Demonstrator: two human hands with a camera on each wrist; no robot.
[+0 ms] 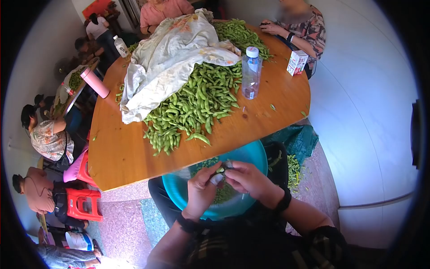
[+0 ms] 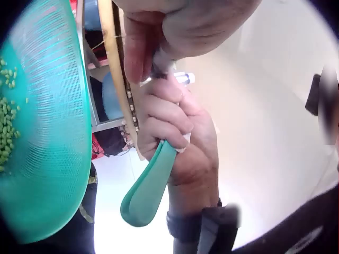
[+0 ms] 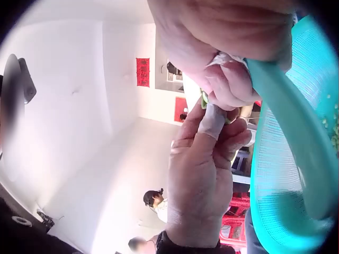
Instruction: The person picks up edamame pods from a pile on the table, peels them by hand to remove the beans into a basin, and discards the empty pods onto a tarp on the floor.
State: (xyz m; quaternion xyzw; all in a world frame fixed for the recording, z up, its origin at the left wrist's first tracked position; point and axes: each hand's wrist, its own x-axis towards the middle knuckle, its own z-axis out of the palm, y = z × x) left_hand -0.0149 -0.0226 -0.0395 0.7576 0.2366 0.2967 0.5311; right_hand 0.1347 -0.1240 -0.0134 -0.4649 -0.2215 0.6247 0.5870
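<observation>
In the head view my left hand [image 1: 201,190] and right hand [image 1: 251,179] meet over a turquoise mesh basket [image 1: 262,157]. My left thumb, wrapped in white tape [image 3: 213,120], and its fingers pinch a green soybean pod [image 3: 204,99]. Curled fingers of my right hand grip a tool by its long teal handle [image 3: 296,127], with something white bunched against the palm. The working end of this tool is hidden between the two hands. Shelled green beans [image 2: 6,129] lie in the basket below.
A wooden table [image 1: 121,166] in front bears a heap of soybean pods [image 1: 192,107] partly under a pale cloth [image 1: 156,67]. A plastic bottle [image 1: 251,78], a small carton [image 1: 297,62] and a pink tumbler [image 1: 95,83] stand around it. Several people sit nearby; red stools [image 1: 84,204] are at left.
</observation>
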